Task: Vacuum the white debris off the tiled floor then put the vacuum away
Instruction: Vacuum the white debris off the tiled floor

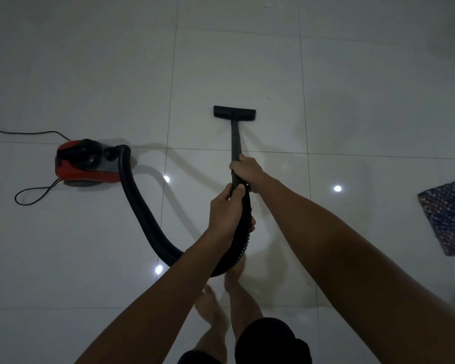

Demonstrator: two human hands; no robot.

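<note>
1. Head view: right hand [246, 170] and left hand [225, 207] both clench the wand [235, 139]; its nozzle [234, 112] rests on the tiled floor [352, 101].
2. Risk: the hose [139, 206] could tug the vacuum [86, 164] or catch a foot.

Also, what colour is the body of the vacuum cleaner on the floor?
In the head view, the vacuum body is red, with black and grey parts on top.

**One head cam, looking down**

Single wide-angle view from wearer's head, aimed fwd and steeply down at tiled floor [247, 61]. Forearms run in from bottom edge, close to lens; own legs show directly below. Edges bend, fisheye-style. No 2nd view to overlap.
</note>
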